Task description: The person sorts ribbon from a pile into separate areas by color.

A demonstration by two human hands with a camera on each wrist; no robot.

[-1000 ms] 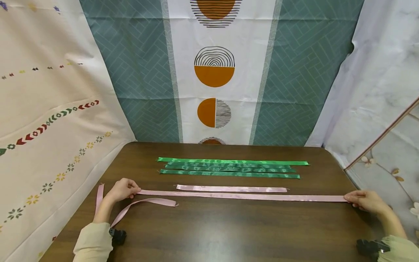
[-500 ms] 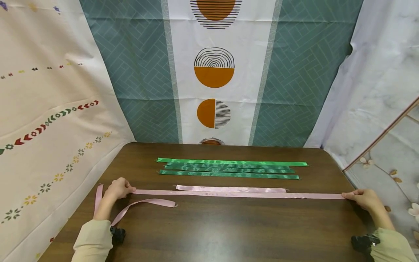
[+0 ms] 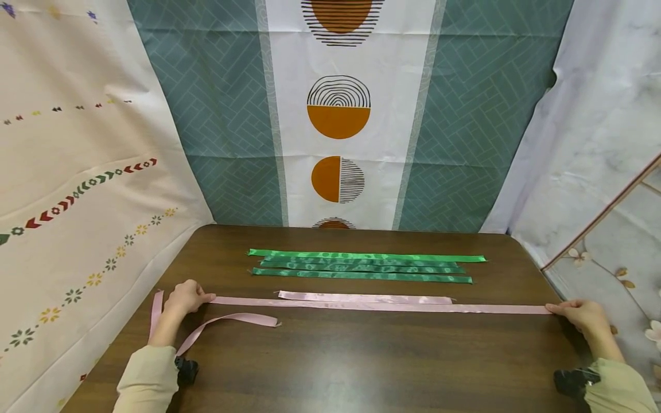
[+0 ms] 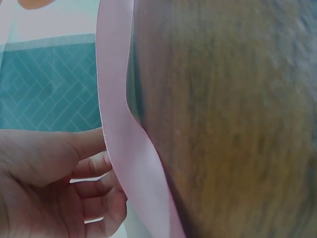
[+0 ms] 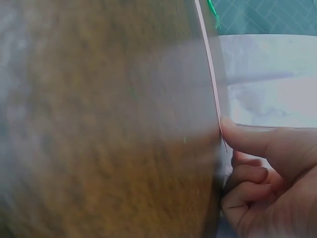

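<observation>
A long pink satin ribbon [image 3: 372,307] stretches nearly straight across the table. My left hand [image 3: 185,297] pinches it toward the left, while my right hand [image 3: 580,315] pinches its right end between thumb and fingers. In the right wrist view the ribbon [image 5: 210,64] shows as a thin edge running to the thumb. Loose pink ribbon lies around my left forearm, and in the left wrist view ribbon [image 4: 119,89] passes in front of the fingers. Just behind the stretched length lies a short pink ribbon [image 3: 361,297]; their edges appear to meet.
Several green ribbons [image 3: 361,276] lie side by side farther back on the brown table [image 3: 361,355]. A loose pink ribbon end [image 3: 253,318] curls right of my left forearm. Patterned cloths [image 3: 222,115] hang behind and at both sides.
The stretched ribbon has moved slightly away from me, up to the short pink one. My left hand shifted a little left; my right hand moved left, then slightly back right.
</observation>
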